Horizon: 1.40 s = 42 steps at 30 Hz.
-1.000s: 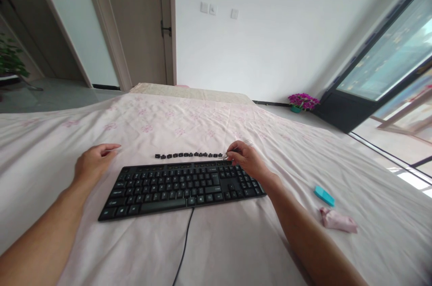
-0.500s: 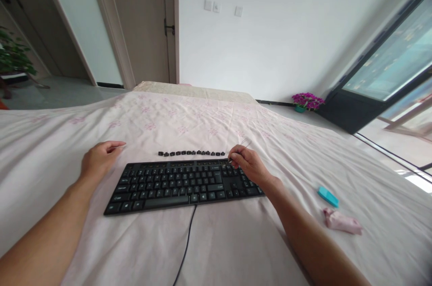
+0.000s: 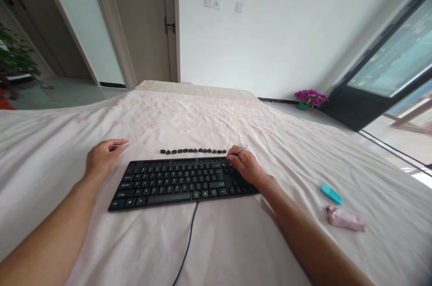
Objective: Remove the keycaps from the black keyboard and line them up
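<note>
A black keyboard lies on the bed, its top row stripped of several keycaps. Those loose keycaps form a line on the sheet just behind it. My right hand is over the keyboard's upper right part, fingers pinched on a thin wire keycap puller whose wire loop pokes out above the knuckles. Whether a keycap is between my fingertips is hidden. Beyond the keyboard's left end, my left hand rests on the sheet, fingers stretched forward and holding nothing visible.
From the keyboard's front edge a black cable runs toward me. On the right of the bed sit a blue flat object and a crumpled pink cloth. The pale flowered sheet is wrinkled.
My right hand has shifted slightly over the keyboard's upper right, and the wire loop now lies lower and flatter. My left hand stays in place. The view has tilted a little.
</note>
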Each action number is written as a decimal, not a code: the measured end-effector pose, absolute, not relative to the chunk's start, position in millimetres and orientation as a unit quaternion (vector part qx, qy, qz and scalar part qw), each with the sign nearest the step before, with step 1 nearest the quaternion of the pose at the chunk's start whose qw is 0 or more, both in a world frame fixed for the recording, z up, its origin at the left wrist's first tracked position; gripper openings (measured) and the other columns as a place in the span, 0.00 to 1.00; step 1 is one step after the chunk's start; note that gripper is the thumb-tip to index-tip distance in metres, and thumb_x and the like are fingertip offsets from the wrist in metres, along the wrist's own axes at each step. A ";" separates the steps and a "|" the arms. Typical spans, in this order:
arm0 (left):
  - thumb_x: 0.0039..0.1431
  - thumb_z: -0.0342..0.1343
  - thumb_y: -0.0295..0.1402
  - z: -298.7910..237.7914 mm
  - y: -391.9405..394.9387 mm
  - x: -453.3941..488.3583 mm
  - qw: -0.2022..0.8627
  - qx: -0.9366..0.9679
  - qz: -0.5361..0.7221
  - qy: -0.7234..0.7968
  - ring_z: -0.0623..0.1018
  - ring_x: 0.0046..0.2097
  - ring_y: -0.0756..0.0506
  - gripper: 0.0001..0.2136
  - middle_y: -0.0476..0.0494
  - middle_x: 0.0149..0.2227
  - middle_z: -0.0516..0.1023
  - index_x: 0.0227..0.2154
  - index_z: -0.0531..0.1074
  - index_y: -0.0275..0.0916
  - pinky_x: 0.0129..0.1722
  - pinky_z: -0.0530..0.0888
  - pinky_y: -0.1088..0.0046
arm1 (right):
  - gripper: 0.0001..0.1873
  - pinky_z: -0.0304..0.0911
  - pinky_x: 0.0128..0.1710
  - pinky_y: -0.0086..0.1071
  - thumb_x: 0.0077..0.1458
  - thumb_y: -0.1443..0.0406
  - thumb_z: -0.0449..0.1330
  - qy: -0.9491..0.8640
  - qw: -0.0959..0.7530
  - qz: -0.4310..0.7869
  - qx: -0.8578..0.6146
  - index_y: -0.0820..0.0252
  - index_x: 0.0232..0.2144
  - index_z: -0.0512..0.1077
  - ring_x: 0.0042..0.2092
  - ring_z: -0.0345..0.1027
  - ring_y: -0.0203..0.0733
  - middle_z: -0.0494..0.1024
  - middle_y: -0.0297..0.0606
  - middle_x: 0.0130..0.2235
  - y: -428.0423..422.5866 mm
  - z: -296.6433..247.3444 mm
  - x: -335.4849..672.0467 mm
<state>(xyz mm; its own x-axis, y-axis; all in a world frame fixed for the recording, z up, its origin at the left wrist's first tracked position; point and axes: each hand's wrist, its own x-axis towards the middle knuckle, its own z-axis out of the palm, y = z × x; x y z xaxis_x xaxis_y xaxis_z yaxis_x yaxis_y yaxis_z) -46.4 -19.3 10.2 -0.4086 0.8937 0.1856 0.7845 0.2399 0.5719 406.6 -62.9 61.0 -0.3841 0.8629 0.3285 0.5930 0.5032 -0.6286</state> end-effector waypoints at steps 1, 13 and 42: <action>0.54 0.52 0.43 11.5 -20.6 -45.1 0.083 0.533 0.312 0.782 0.76 0.38 0.46 0.16 0.47 0.36 0.78 0.43 0.76 0.44 0.39 0.68 0.73 | 0.11 0.63 0.39 0.31 0.62 0.61 0.47 -0.807 0.324 0.206 -0.450 0.58 0.32 0.66 0.33 0.66 0.37 0.70 0.36 0.33 -63.0 59.3 407.0; 0.56 0.51 0.33 60.8 -34.6 0.9 -0.020 0.605 0.452 0.655 0.74 0.38 0.51 0.13 0.51 0.43 0.75 0.42 0.75 0.40 0.43 0.71 0.75 | 0.09 0.61 0.39 0.33 0.63 0.65 0.48 -0.878 0.295 0.090 -0.366 0.58 0.31 0.65 0.36 0.66 0.40 0.70 0.38 0.33 -72.2 66.2 392.1; 0.52 0.60 0.34 54.5 -41.4 223.5 0.156 0.867 0.242 0.406 0.75 0.43 0.45 0.11 0.47 0.40 0.76 0.39 0.76 0.44 0.44 0.70 0.71 | 0.09 0.62 0.33 0.30 0.62 0.63 0.49 -0.781 0.392 0.221 -0.433 0.59 0.32 0.66 0.30 0.66 0.35 0.70 0.33 0.30 -67.7 45.6 406.4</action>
<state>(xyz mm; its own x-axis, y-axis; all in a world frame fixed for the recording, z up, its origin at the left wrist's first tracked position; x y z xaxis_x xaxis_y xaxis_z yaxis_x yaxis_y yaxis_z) 223.5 -41.4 54.5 0.5536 0.7799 0.2922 0.6289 -0.6215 0.4671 406.4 -67.7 45.6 -0.3177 0.8496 0.4211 0.5030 0.5275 -0.6847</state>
